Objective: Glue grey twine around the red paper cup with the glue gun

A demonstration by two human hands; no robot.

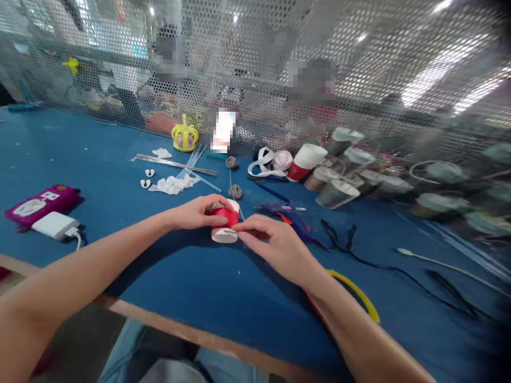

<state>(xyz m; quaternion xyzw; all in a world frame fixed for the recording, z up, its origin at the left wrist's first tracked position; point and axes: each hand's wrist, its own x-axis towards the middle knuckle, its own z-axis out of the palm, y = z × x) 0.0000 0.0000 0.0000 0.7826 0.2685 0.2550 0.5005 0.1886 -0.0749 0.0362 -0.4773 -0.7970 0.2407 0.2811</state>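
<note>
A red and white paper cup (pixel 224 235) lies on its side near the middle of the blue table, its white end toward me. My left hand (pixel 199 213) is closed around the cup from the left, with fingers over its red wall. At the cup's right side, my right hand (pixel 271 239) pinches a thin grey yarn strand against it. Beyond the cup sits a small ball of grey yarn (pixel 235 191), and a second grey yarn ball (pixel 232 163) lies farther back, joined by a strand.
A glue gun (pixel 297 221) with a black cable lies right of the cup. Stacked paper cups (pixel 307 161) and plastic cups (pixel 337 192) crowd the back right. White tissue (pixel 175 184), a yellow crown (pixel 184 135), a purple packet (pixel 43 205) and a white charger (pixel 55 225) are leftward.
</note>
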